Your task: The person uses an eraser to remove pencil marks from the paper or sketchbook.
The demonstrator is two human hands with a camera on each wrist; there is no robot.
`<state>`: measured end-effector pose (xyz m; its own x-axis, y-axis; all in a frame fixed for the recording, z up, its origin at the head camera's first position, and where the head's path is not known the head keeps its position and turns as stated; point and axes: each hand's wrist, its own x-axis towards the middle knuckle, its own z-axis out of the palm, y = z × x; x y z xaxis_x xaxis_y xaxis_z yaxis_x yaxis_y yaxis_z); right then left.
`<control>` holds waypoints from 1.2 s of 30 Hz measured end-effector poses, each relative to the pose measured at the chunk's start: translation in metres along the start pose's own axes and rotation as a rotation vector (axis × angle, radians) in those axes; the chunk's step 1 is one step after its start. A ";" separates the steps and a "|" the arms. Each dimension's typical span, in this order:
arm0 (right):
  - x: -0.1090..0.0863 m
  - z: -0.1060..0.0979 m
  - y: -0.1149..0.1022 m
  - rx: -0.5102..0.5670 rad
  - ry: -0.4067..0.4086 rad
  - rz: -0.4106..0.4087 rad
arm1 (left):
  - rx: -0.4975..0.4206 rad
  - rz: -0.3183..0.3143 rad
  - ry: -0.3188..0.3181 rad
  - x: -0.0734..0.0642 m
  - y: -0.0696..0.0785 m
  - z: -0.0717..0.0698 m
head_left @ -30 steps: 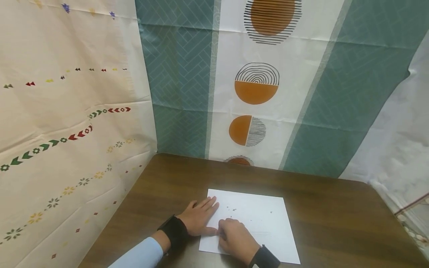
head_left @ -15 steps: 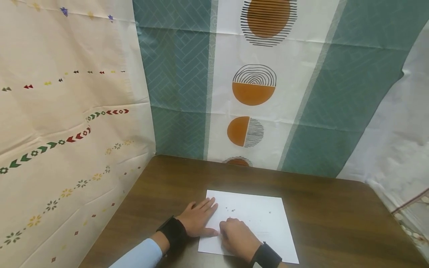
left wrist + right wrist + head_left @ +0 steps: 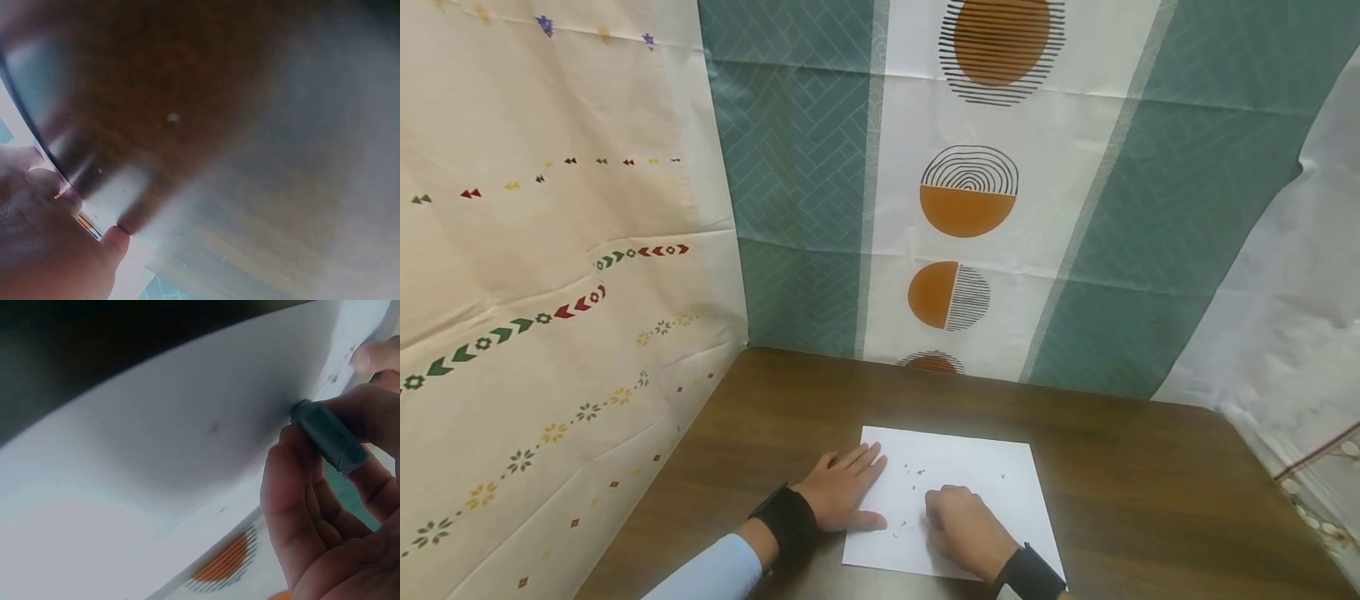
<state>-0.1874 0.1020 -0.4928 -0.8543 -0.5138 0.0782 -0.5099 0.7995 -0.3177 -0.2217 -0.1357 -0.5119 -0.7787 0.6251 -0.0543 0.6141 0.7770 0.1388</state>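
Observation:
A white sheet of paper [image 3: 970, 458] lies on the table, with several dark crumbs scattered over it. My left hand [image 3: 841, 492] rests on the sheet's left edge, its fingers spread. In the right wrist view my right hand [image 3: 356, 506] pinches a small dark grey-green eraser [image 3: 330, 434] between thumb and fingers, one end against the paper. Faint pencil lines [image 3: 178, 522] show on the paper there. From the head view the right hand [image 3: 966, 529] is over the middle of the sheet and hides the eraser. The left wrist view is mostly blurred, with the left thumb [image 3: 115, 247] at its lower left.
The brown wooden table [image 3: 1135, 492] extends around the paper on both sides. A patterned green and white cloth [image 3: 805, 167] hangs behind its far edge. A cream cloth [image 3: 550, 275] hangs along the left, and a white one [image 3: 1285, 308] on the right.
My right hand has moved right across the paper, away from the left thumb. More crumbs show where it was. The left hand has stayed in place on the sheet.

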 end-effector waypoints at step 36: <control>-0.056 -0.025 0.077 0.026 0.141 0.302 | -0.042 -0.001 0.015 0.002 -0.004 0.010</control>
<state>-0.1815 0.2000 -0.4976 -0.9729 -0.2055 0.1064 -0.2306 0.8999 -0.3702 -0.2245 -0.1372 -0.5228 -0.7811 0.6232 -0.0400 0.6079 0.7734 0.1798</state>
